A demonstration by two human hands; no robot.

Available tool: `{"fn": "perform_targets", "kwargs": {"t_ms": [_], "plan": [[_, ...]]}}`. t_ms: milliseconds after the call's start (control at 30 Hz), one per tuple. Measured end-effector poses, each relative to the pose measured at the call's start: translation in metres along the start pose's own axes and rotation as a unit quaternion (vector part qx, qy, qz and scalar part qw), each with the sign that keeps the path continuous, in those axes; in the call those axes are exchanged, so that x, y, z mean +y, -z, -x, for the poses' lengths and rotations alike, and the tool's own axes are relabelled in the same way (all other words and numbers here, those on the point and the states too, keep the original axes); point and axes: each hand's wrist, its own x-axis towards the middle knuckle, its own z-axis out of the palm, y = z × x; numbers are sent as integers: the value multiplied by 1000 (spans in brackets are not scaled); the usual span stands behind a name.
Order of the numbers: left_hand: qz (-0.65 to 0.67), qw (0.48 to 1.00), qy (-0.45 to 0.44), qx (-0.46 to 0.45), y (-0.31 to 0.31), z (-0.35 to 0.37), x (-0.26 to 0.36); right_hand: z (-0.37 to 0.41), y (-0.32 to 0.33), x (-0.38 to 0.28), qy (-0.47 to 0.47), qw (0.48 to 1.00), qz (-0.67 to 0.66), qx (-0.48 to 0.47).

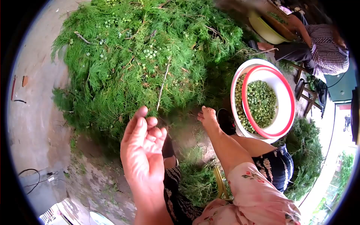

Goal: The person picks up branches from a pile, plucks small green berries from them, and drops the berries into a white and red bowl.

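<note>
My left hand [145,152] is raised palm up before the near edge of a large heap of green conifer branches [123,75]. Its fingers are half curled and apart, with nothing visible in them. A bare twig [164,83] lies on the heap just beyond the fingertips. My right hand [208,115] hovers low between the heap and a white basin. The fingers there are bunched together; whatever they hold, if anything, is too small to make out. Small round green cones [261,103] fill part of a red-rimmed white bowl [287,101], which sits tilted in the larger white basin [235,80].
Another person in a checked shirt [328,48] sits at upper right by a yellow basin [264,30]. A wooden stool [310,98] stands behind the white basin. More cut branches [303,150] lie right of my knee. Concrete floor [39,82] runs along the left, with a cable [37,176].
</note>
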Motion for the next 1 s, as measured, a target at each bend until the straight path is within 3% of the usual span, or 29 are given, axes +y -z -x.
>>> {"fn": "perform_targets", "kwargs": {"t_ms": [67, 267, 367, 467, 667, 700, 733, 800, 833, 900, 967, 1000], "plan": [[-2, 1000, -1, 22, -3, -2, 0, -8, -15, -4, -23, 998, -47, 35], [-5, 1000, -1, 16, -3, -7, 0, -12, -25, -26, -6, 991, -104, -84], [8, 1000, -10, 24, -10, -7, 3, 19, -32, -48, 58, 986, -57, -148], [-77, 996, -28, 35, -13, -9, 2, 77, -40, -64, 157, 971, -1, -180], [-138, 979, -144, -43, -12, -15, -12, 227, -48, -74, 341, 920, 123, -145], [-168, 972, -160, -37, -12, -16, -17, 252, -45, -77, 367, 900, 197, -128], [-197, 964, -176, -29, -12, -17, -22, 258, -41, -70, 453, 851, 242, -106], [-222, 955, -197, -14, -17, -12, -21, 288, -37, -71, 610, 724, 309, -95], [-199, 955, -211, -64, -12, -13, -20, 298, -34, -71, 650, 670, 345, -93], [-181, 964, -192, -26, -7, -10, -13, 311, -27, -74, 719, 553, 413, -81], [-143, 973, -180, 27, -8, -3, -8, 326, -21, -83, 734, 502, 440, -127], [-91, 976, -197, -4, -4, -6, -9, 332, -18, -87, 739, 476, 453, -150]]}}
